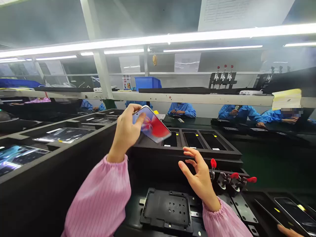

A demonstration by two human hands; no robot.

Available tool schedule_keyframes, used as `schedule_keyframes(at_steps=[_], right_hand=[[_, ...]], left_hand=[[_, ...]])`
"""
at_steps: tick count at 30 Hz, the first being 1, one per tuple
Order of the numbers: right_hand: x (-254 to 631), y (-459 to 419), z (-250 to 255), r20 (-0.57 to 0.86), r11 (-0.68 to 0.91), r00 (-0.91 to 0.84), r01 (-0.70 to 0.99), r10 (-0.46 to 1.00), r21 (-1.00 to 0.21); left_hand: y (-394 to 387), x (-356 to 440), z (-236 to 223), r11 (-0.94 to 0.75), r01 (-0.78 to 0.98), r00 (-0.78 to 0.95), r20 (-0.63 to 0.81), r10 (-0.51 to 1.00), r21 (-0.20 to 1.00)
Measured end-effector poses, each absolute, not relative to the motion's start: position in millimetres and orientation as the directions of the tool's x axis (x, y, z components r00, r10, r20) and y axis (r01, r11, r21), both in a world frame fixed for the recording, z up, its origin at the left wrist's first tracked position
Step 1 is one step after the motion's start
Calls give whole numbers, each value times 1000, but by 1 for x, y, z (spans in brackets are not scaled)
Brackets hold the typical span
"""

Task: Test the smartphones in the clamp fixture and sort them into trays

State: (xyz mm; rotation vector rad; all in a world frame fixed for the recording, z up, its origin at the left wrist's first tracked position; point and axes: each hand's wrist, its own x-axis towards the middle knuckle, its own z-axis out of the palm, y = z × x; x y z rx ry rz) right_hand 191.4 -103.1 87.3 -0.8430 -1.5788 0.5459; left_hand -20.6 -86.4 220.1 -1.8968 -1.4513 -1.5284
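Observation:
My left hand (128,131) grips a smartphone (154,126) by its upper left end, thumb across its face. The phone is tilted, and a blue and red picture shows on its front. Lower and to the right, my right hand (197,174) has its fingers spread and holds nothing. Below both hands sits a black fixture plate (166,210) with a recessed bed and small holes. Clamps with red handles (233,177) stand just right of my right hand. Beyond the hands lies a black foam tray (222,151) with dark phone panels in its slots.
Another black tray (74,141) with film-covered panels runs along the left. More panels (293,210) lie at the lower right, where another person's hand (288,231) reaches in. Co-workers in blue sleeves (182,108) sit across the bench. A shelf beam (187,97) crosses above.

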Motion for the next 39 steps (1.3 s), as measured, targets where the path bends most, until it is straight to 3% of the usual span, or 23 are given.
schedule_keyframes(at_steps=[2, 5, 7, 10, 13, 15, 18, 22, 29, 35, 37, 39], right_hand=[[191, -109, 79, 587, 591, -72, 137, 806, -795], [199, -122, 57, 455, 479, -262, 29, 851, -878], [204, -128, 39, 334, 396, -378, 95, 863, -913], [208, -126, 15, 210, 347, -422, 280, 882, -895], [207, -112, -1, 175, 345, -479, 295, 860, -891], [206, -102, -9, 155, 343, -509, 300, 847, -890], [204, -93, -20, 101, 346, -485, 448, 869, -824], [195, -91, -35, 62, 310, -393, 609, 918, -730], [179, -90, -31, 135, 261, -233, 681, 963, -684], [195, -116, -39, 336, 325, -111, 646, 935, -690], [197, -131, -46, 348, 348, -154, 713, 925, -608], [196, -144, -51, 333, 453, -320, 739, 887, -498]], left_hand=[[-111, -11, 190, -434, 746, -217, 800, 559, 505], [-133, -2, 123, -349, 516, -293, 544, 786, 782], [-139, 2, 73, -251, 360, -347, 378, 858, 899], [-140, 6, 9, -128, 199, -369, 196, 909, 972], [-140, 4, -29, -69, 178, -372, 132, 919, 982], [-142, -4, -41, -44, 277, -347, 142, 927, 960], [-144, -19, -47, -46, 479, -282, 203, 938, 876], [-141, -36, -54, -100, 576, -162, 234, 959, 811], [-118, -44, -66, -154, 592, -33, 215, 976, 791], [-92, -37, -63, -239, 554, 158, 182, 971, 798], [-88, -34, -62, -257, 539, 193, 180, 965, 802], [-87, -32, -60, -274, 526, 212, 189, 959, 805]])
